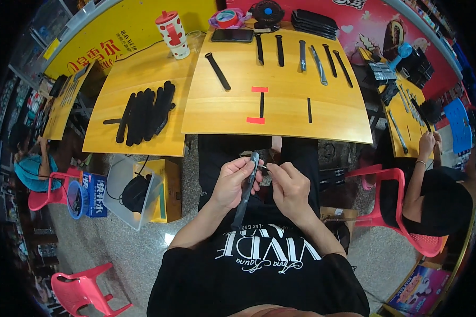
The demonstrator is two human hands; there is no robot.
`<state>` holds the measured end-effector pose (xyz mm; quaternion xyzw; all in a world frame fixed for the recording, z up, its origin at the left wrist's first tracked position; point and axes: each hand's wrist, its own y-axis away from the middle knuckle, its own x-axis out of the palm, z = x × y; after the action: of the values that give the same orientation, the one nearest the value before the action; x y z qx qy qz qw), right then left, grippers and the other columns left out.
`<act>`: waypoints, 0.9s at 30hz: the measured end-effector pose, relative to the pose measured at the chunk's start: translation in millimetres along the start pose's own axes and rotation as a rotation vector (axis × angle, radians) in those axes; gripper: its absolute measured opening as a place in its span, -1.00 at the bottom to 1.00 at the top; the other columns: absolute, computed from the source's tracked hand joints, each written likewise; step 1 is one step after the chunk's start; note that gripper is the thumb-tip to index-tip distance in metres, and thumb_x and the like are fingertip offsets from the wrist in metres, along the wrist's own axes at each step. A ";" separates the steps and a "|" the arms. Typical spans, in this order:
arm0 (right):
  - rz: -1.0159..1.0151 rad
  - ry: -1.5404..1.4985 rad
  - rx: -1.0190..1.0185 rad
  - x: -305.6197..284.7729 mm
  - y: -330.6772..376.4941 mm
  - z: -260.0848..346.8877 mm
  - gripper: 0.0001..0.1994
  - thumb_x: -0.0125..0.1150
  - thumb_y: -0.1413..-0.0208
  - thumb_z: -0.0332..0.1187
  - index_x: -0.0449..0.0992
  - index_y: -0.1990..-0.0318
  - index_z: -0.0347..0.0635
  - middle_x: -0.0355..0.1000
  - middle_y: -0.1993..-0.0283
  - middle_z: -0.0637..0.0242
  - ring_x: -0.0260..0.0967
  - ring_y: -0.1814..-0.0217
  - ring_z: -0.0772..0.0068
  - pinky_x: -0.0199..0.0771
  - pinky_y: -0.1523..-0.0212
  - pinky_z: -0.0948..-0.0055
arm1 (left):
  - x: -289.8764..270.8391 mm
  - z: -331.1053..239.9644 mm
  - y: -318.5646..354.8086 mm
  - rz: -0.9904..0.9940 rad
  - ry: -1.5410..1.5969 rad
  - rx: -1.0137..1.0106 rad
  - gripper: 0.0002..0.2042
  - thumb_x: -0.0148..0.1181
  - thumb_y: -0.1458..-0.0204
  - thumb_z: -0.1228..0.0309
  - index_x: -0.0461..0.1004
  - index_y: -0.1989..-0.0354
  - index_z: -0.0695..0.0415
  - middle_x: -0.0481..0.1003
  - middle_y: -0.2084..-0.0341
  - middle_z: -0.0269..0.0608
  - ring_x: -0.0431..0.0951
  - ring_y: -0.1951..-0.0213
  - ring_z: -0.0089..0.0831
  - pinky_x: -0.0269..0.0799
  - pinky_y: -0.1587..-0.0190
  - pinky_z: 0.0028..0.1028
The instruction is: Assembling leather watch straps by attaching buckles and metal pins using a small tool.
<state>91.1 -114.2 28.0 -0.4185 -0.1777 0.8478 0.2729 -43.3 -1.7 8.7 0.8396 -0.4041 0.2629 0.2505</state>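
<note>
In front of my chest, my left hand (231,183) is closed around a long, narrow dark grey strap-like piece (242,206), its rounded end up between thumb and fingers and its tail hanging toward my shirt. My right hand (291,186) pinches beside that upper end; a small thin bit shows at its fingertips, too small to name. Beyond my hands, on the yellow table, a black strip (262,105) lies between two red tape marks (259,89). Another short black strip (309,110) lies to its right. Several black and grey straps (217,71) are laid out farther back.
A black phone (232,35), a red tape roll (227,19), a small fan (267,13) and stacked black pieces (314,24) line the far edge. Left are a spotted tumbler (172,34), piled black straps (145,115) and a clear bin (116,177). People sit at both sides.
</note>
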 end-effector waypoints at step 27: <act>-0.051 0.287 -0.203 -4.7 1.5 -7.7 -0.69 0.24 0.19 -0.49 0.58 0.18 -0.30 0.26 0.49 0.28 0.32 0.51 0.31 0.26 0.58 0.41 | 5.5 6.2 -2.9 -0.043 -0.112 -0.004 -0.79 0.05 -0.29 0.34 0.51 0.18 0.25 0.52 0.56 -0.27 0.48 0.63 -0.58 0.36 0.59 -0.65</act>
<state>99.1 -117.8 25.5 -0.5559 -0.2322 0.7499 0.2732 -36.6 -7.1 7.2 0.8610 -0.3998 0.2091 0.2347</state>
